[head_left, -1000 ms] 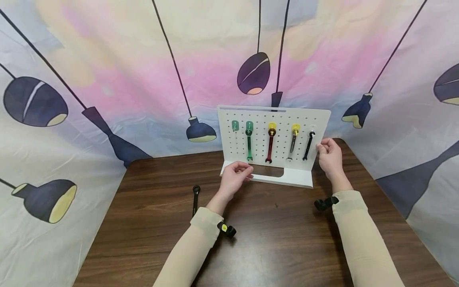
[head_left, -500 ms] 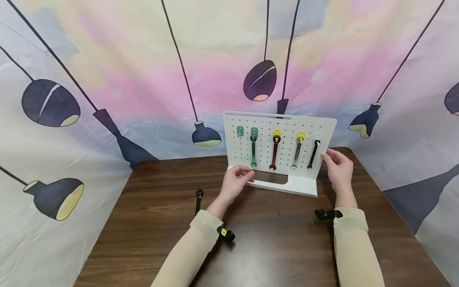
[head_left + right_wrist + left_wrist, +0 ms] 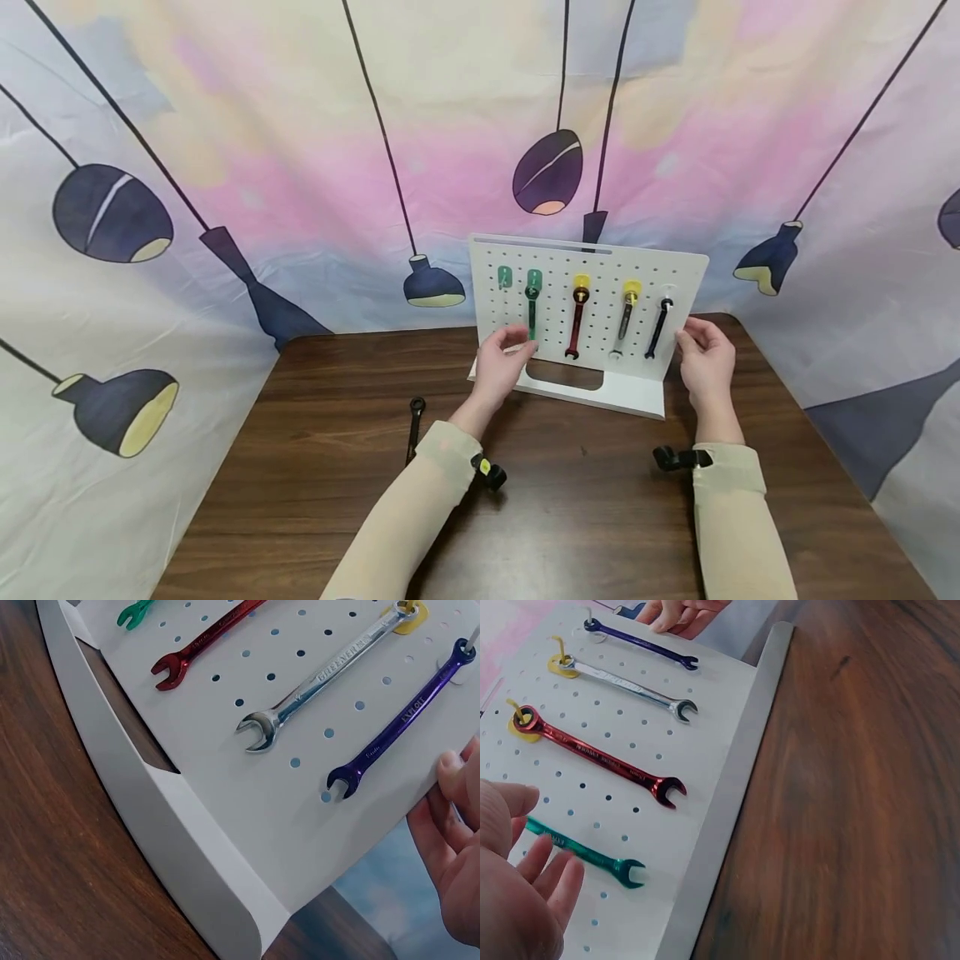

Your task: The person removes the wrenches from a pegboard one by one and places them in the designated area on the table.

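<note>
A white pegboard (image 3: 682, 279) stands upright on its base at the back of the table. Wrenches hang from its hooks: green (image 3: 592, 856), red (image 3: 600, 756), silver (image 3: 626, 686) and purple (image 3: 409, 720). My left hand (image 3: 498, 362) is at the green wrench's lower part, thumb and fingers spread to either side of it; contact is not clear. At the board's right edge, my right hand (image 3: 707, 362) pinches it, thumb in front and fingers behind. The leftmost green hook (image 3: 505, 277) bears no wrench.
A black wrench (image 3: 415, 429) lies on the brown wooden table (image 3: 585, 517), left of my left forearm. The board's base (image 3: 637, 392) has a cut-out along its middle. A printed cloth backdrop (image 3: 300, 167) surrounds the table behind and at the sides.
My left hand has risen from the board's base to the green wrench. The right hand stays at the board's right edge. The head view has shifted, so the scene sits lower and further right.
</note>
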Demonstrator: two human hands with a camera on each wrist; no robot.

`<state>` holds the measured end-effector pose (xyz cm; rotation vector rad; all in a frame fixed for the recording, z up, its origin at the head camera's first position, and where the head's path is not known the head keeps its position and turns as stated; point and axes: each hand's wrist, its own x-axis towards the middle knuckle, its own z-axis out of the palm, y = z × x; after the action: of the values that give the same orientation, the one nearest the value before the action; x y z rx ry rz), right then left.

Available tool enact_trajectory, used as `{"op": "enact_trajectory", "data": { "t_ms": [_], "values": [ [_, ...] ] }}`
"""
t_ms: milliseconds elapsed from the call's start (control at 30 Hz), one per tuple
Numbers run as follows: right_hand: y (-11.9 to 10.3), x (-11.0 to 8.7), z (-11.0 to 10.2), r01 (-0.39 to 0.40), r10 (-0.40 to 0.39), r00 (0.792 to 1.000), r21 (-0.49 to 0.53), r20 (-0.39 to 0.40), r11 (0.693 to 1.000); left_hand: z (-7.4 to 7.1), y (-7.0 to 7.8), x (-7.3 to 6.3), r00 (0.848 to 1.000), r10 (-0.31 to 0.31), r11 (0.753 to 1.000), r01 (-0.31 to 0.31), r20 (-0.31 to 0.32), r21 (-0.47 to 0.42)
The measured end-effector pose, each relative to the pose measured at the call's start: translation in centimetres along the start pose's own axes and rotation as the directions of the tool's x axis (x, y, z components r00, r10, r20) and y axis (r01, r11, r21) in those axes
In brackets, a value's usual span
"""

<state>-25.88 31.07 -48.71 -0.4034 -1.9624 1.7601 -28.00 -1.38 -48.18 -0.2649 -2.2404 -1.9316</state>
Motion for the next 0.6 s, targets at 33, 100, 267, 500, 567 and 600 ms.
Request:
{"op": "enact_trajectory", "data": {
  "t_ms": [33, 100, 267, 500, 567, 600],
  "values": [
    [-0.1, -0.1, 0.1, -0.004, 0.004, 1.0, 0.002, -0.002, 1.0, 0.2, 0.1, 0.2, 1.0, -0.002, 1.0, 0.002, -0.016, 0.0],
    [-0.1, -0.2, 0.0, -0.011, 0.011, 1.0, 0.007, -0.005, 1.0, 0.8, 0.1, 0.6, 0.999, -0.005, 1.0, 0.005, -0.046, -0.001],
    [-0.3, -0.2, 0.0, -0.02, 0.02, 1.0, 0.022, -0.008, 1.0, 1.7, 0.7, 1.5, 0.997, -0.033, 0.999, 0.031, -0.071, -0.022],
    [-0.6, -0.3, -0.4, -0.056, 0.055, 0.998, 0.053, 0.024, 0.997, 2.4, 0.8, 2.2, 0.988, -0.118, 0.991, 0.11, -0.1, -0.079],
    [-0.6, -0.5, -0.5, -0.065, 0.063, 0.997, 0.048, 0.039, 0.997, 2.5, 0.7, 2.2, 0.985, -0.132, 0.988, 0.122, -0.111, -0.089],
    [-0.6, -0.5, -0.5, -0.069, 0.067, 0.997, 0.042, 0.045, 0.997, 2.5, 0.6, 2.2, 0.984, -0.136, 0.988, 0.126, -0.113, -0.092]
  ]
}}
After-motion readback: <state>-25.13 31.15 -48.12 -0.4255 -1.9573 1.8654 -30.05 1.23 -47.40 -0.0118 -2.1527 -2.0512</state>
